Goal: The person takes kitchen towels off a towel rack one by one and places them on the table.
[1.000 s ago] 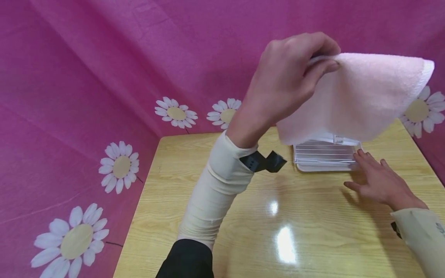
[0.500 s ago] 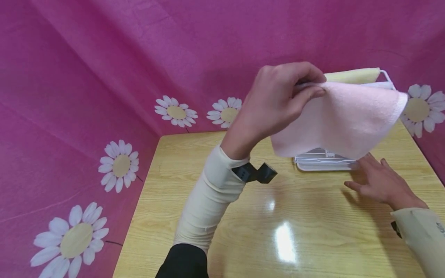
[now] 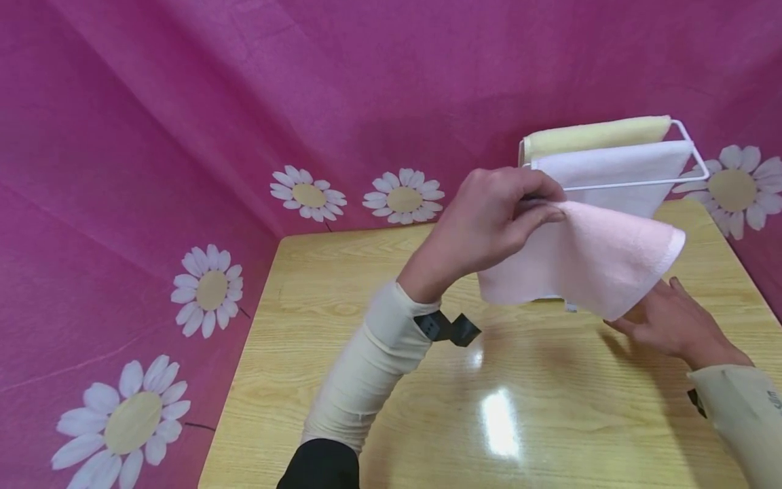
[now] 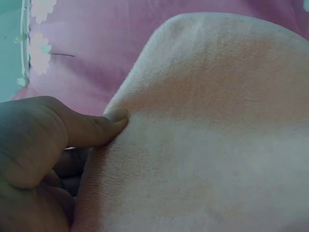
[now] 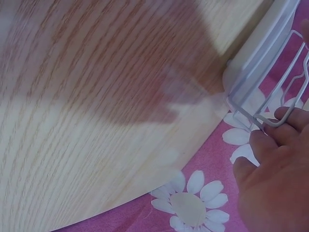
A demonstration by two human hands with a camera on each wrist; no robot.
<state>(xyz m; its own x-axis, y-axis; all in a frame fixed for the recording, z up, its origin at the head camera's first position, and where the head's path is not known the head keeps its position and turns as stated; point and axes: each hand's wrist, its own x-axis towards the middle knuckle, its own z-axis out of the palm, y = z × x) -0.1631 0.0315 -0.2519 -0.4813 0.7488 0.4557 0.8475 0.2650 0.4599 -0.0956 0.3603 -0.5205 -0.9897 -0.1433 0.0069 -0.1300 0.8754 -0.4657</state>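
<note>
My left hand [image 3: 489, 224] pinches a pink towel [image 3: 601, 261] by its edge, thumb on the near side; the left wrist view shows the thumb pressed on the pink fabric [image 4: 207, 116]. The towel hangs in front of a white wire rack [image 3: 702, 170]. Over the rack's rear bars hang a yellow towel [image 3: 601, 134] and a white towel [image 3: 623, 163]. My right hand [image 3: 681, 326] lies low at the rack's right side, its fingertips partly behind the pink towel. In the right wrist view its fingers [image 5: 285, 133] touch the rack's white wire [image 5: 273, 99].
The rack stands on a white tray base [image 5: 263, 48], hidden by the pink towel in the head view. All this is on a wood-grain table [image 3: 379, 353]. A magenta curtain [image 3: 427, 81] with daisies rises behind and at the left.
My left hand has come down and slightly left with the pink towel, uncovering the rack's upper bars and the yellow and white towels. My right hand has stayed in place.
</note>
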